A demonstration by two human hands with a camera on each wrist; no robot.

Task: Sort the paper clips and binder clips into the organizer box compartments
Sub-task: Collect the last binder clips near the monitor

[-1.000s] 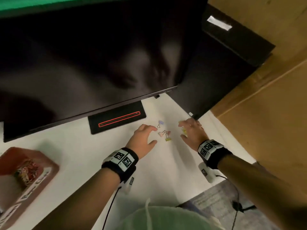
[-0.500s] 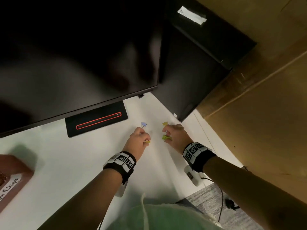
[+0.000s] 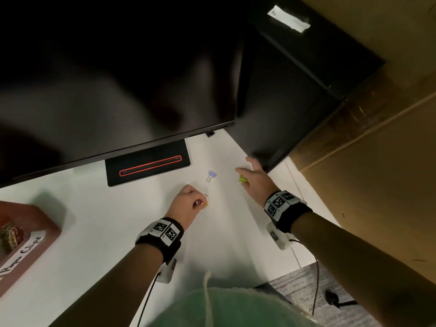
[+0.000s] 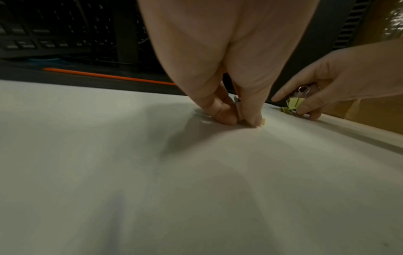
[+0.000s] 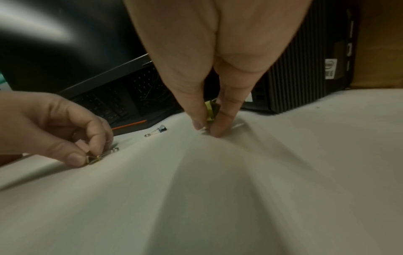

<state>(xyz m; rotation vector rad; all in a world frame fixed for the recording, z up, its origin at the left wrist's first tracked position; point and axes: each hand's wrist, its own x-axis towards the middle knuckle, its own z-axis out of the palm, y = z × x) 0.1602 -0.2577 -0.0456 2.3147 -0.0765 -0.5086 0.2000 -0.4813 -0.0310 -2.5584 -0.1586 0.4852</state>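
My left hand (image 3: 188,202) pinches small binder clips (image 5: 93,155) against the white desk, a pink one and a yellowish one; the same pinch fills the left wrist view, left hand (image 4: 237,117). My right hand (image 3: 253,179) pinches a yellow-green binder clip (image 5: 211,110), binder clip (image 4: 294,102), with its fingertips down on the desk and another yellow-green clip (image 4: 284,110) lying under it. A blue binder clip (image 3: 211,175), blue binder clip (image 5: 160,129), lies loose on the desk between the hands. The brown organizer box (image 3: 35,232) stands at the far left, labelled "Paper Clips", with clips inside.
A dark monitor (image 3: 106,79) overhangs the desk, its base (image 3: 146,165) marked by a red line. A black computer tower (image 3: 295,90) stands at the right behind my right hand. The desk's right edge drops to grey carpet (image 3: 306,286). A keyboard (image 4: 54,34) sits behind.
Both hands went from reaching over the loose clips to pinching them. The cluster that lay between the hands is now in my fingers; the blue clip stays on the desk.
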